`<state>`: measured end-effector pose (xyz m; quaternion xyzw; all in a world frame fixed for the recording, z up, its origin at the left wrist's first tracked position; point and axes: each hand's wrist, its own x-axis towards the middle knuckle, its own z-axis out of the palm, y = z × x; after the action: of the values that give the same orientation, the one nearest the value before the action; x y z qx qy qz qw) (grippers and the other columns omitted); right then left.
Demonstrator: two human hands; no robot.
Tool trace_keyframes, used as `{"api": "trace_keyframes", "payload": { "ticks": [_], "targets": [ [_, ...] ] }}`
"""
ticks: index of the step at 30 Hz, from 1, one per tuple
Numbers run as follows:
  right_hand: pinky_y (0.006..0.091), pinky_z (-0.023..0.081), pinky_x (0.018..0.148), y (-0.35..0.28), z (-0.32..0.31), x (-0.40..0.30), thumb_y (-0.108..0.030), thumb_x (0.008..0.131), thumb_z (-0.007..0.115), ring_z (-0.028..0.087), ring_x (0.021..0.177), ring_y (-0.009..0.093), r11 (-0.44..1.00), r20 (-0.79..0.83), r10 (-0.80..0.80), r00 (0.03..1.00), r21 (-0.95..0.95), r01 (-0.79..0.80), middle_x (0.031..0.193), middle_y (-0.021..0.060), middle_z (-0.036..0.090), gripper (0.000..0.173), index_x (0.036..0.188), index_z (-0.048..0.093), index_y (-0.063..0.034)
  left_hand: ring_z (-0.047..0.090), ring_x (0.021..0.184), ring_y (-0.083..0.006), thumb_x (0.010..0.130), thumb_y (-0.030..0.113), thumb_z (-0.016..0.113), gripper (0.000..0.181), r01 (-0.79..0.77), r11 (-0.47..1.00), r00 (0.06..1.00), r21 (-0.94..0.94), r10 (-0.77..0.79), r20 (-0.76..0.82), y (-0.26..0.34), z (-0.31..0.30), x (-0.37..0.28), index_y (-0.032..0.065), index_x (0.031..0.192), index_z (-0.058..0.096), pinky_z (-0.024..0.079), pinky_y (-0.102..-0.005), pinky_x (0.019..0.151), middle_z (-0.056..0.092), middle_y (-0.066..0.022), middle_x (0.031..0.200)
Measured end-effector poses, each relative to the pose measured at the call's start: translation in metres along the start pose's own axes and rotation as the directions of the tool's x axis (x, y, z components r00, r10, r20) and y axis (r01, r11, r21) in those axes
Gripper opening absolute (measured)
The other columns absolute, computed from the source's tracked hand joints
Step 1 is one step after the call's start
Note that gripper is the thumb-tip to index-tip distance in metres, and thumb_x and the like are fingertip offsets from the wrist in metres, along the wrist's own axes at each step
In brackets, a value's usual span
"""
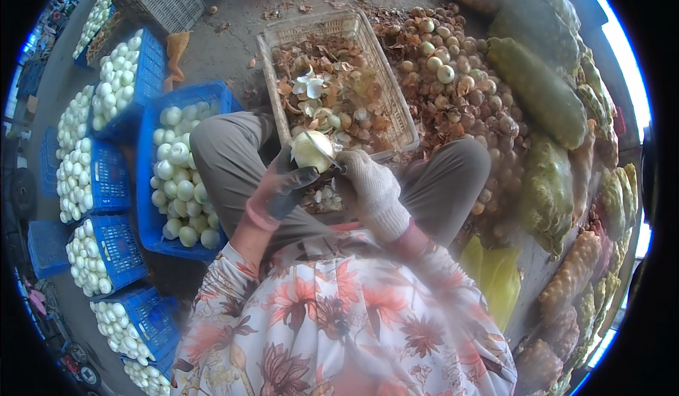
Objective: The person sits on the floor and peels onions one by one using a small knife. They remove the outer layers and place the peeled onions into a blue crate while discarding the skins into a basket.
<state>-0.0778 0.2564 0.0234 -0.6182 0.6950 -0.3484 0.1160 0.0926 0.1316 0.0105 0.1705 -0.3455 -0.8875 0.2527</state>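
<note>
My left hand (pixel 281 186), in a pink glove with dark coated fingers, grips a pale, mostly peeled onion (pixel 312 152) from below and the left. A knife (pixel 324 151) lies with its narrow blade across the onion's face. Its handle end is in my right hand (pixel 371 186), which wears a white knit glove and is closed around it; the fingers hide most of the handle. Just beyond both hands stands a cream plastic crate (pixel 390 93) holding brown onion skins (pixel 339 67) and white peel pieces (pixel 309 84).
To my left, a blue crate (pixel 151 237) holds peeled onions (pixel 183 192), with several filled blue crates (pixel 111 176) past it. Unpeeled onions (pixel 477 99) are heaped on the right, backed by full mesh sacks (pixel 538 91). A yellow bag (pixel 490 276) lies by my right knee.
</note>
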Motion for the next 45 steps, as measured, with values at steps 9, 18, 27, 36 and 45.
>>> {"api": "trace_keyframes", "payload": {
  "ticks": [9,18,27,36,45],
  "targets": [
    [0.0479,0.057,0.076,0.004,0.010,0.000,-0.014,0.080,0.079,0.069,0.096,0.037,1.000,0.031,-0.006,1.000,-0.012,0.006,0.109,0.0151,0.063,0.054,0.130,0.057,-0.0076,0.066,0.112,-0.0187,0.088,0.018,0.084,0.062,0.099,0.992,0.990,-0.078,-0.106,-0.091,-0.002,0.009,-0.006,0.0018,0.140,0.055,0.055,-0.0351,0.097,0.067,-0.0077,0.123],
    [0.0493,0.055,0.077,0.006,0.013,0.009,-0.011,0.081,0.077,0.068,0.096,0.038,0.998,0.067,0.022,0.998,-0.059,-0.018,0.109,0.0144,0.063,0.048,0.125,0.058,-0.0080,0.069,0.104,-0.0161,0.083,0.012,0.087,0.062,-0.052,0.981,0.982,0.186,0.084,-0.169,-0.006,0.004,-0.003,0.0030,0.137,0.057,0.058,-0.0296,0.089,0.069,-0.0071,0.120],
    [0.0529,0.055,0.076,0.028,0.021,0.013,-0.014,0.092,0.070,0.070,0.092,0.041,0.980,0.060,0.187,0.980,-0.081,-0.182,0.106,0.0160,0.066,0.031,0.122,0.059,-0.0117,0.069,0.107,-0.0188,0.084,0.014,0.086,0.068,-0.021,0.968,0.990,0.250,0.056,-0.132,0.004,0.010,-0.008,0.0015,0.142,0.052,0.062,-0.0320,0.081,0.068,-0.0074,0.121],
    [0.0399,0.057,0.074,0.025,-0.015,0.018,-0.012,0.098,0.068,0.073,0.080,0.031,0.827,0.143,0.348,0.927,0.419,-0.375,0.091,0.0159,0.072,0.022,0.119,0.066,-0.0075,0.069,0.111,-0.0216,0.082,0.003,0.085,0.078,-0.005,0.886,0.987,0.464,0.078,-0.137,0.019,0.002,0.006,0.0021,0.150,0.047,0.060,-0.0341,0.095,0.065,-0.0129,0.128],
    [0.0465,0.055,0.070,0.007,-0.029,0.010,-0.025,0.095,0.073,0.072,0.083,0.037,0.984,0.252,0.033,0.967,0.161,-0.075,0.089,0.0138,0.070,0.021,0.109,0.066,-0.0101,0.063,0.122,-0.0277,0.072,0.007,0.088,0.075,-0.123,0.275,0.958,0.954,0.283,0.042,0.023,0.004,0.010,0.0014,0.139,0.056,0.051,-0.0381,0.104,0.062,-0.0165,0.131]
  ]
}}
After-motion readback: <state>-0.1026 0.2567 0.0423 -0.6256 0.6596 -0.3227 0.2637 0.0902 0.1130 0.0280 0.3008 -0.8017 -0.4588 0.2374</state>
